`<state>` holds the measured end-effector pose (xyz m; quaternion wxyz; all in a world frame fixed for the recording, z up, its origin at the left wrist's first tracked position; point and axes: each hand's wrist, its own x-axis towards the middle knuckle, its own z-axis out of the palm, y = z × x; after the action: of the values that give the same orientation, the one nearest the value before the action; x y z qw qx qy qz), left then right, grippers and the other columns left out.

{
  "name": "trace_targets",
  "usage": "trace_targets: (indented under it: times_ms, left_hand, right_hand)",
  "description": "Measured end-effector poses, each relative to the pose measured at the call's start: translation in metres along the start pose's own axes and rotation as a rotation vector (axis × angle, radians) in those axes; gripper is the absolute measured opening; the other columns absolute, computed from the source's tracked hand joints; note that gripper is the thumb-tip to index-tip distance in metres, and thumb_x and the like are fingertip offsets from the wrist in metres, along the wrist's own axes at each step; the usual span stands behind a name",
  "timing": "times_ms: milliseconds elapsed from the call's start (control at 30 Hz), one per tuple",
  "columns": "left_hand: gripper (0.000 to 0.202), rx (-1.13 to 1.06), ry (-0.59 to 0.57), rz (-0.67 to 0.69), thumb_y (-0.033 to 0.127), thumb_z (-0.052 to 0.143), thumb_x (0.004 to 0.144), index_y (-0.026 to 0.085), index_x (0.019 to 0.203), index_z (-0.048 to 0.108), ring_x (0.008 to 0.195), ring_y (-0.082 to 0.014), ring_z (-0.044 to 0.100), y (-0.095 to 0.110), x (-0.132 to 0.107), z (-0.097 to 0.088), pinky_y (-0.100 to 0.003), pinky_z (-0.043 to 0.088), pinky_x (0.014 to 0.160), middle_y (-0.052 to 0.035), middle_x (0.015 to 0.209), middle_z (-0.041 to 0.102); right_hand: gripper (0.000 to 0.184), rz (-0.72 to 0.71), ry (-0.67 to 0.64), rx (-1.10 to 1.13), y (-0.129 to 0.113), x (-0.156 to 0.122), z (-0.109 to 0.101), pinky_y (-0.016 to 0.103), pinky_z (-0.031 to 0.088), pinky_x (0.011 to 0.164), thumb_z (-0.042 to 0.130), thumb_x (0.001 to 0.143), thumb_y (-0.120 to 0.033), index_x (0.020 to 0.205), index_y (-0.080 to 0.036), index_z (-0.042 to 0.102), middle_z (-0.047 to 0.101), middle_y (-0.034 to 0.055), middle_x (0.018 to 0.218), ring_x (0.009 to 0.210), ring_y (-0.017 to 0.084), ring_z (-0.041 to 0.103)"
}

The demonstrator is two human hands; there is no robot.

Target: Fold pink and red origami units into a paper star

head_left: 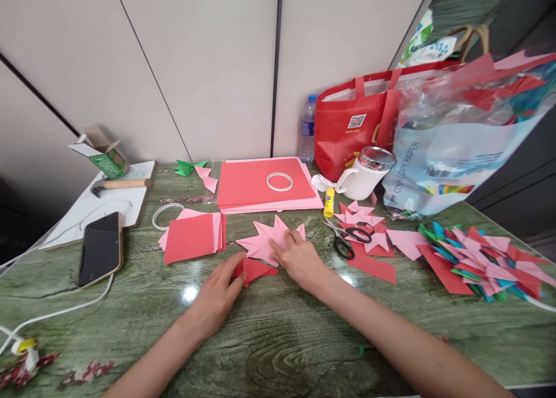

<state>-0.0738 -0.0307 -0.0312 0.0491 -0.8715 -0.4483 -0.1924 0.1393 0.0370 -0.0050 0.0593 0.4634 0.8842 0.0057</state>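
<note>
A pink folded-paper star with several points lies on the table in front of me. My right hand is on its right side, fingers bent and gripping its folds, hiding part of it. Just nearer to me is a red folded paper piece, partly beneath the star. My left hand has its thumb and fingers closed at that piece's left end. Left of the star sits a stack of red and pink paper squares. To the right are black-handled scissors and a yellow glue stick.
Red and pink sheets with a tape roll lie at the back. A white mug, red bag and plastic paper bag stand right. Folded pieces are piled far right; a phone and hammer lie left.
</note>
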Motion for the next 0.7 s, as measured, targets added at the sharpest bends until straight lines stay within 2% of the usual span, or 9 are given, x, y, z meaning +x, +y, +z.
trace_targets:
  times_ms: [233, 433, 633, 700]
  left_hand:
    - [0.025, -0.067, -0.069, -0.096, 0.016, 0.036, 0.089, 0.017, 0.089, 0.061, 0.113, -0.023, 0.051, -0.0019, -0.0032, 0.0042, -0.036, 0.046, 0.09, -0.0113, 0.136, 0.045]
    - [0.023, -0.144, 0.026, -0.201, 0.021, 0.04, 0.087, 0.021, 0.096, 0.061, 0.101, -0.0202, 0.056, -0.0027, -0.0036, 0.0089, -0.033, 0.047, 0.084, -0.0069, 0.122, 0.057]
    - [0.022, 0.009, 0.003, -0.015, 0.016, 0.039, 0.088, 0.019, 0.087, 0.061, 0.094, -0.0207, 0.057, -0.0028, 0.0011, 0.006, -0.033, 0.047, 0.08, -0.0088, 0.116, 0.06]
    - [0.021, 0.059, 0.027, 0.025, 0.014, 0.039, 0.088, 0.018, 0.084, 0.06, 0.093, -0.0207, 0.057, -0.0022, 0.0027, 0.004, -0.033, 0.048, 0.079, -0.0102, 0.113, 0.06]
  right_hand:
    - [0.044, 0.003, 0.015, 0.001, 0.0008, 0.0003, 0.0034, 0.036, 0.047, 0.075, 0.031, 0.094, -0.038, 0.133, -0.022, 0.044, 0.051, 0.024, 0.123, 0.113, 0.033, 0.045]
    - [0.043, 0.004, 0.019, 0.002, 0.0014, 0.0005, 0.0053, 0.035, 0.047, 0.076, 0.031, 0.094, -0.037, 0.133, -0.022, 0.043, 0.052, 0.0225, 0.122, 0.114, 0.032, 0.045]
    - [0.043, -0.006, 0.017, 0.004, 0.0011, 0.0002, 0.0021, 0.035, 0.047, 0.075, 0.03, 0.095, -0.037, 0.132, -0.02, 0.045, 0.054, 0.0229, 0.119, 0.112, 0.032, 0.045]
    - [0.044, -0.006, 0.011, 0.006, 0.0009, -0.0001, 0.0015, 0.035, 0.047, 0.075, 0.03, 0.095, -0.036, 0.132, -0.02, 0.044, 0.053, 0.0232, 0.12, 0.113, 0.032, 0.045]
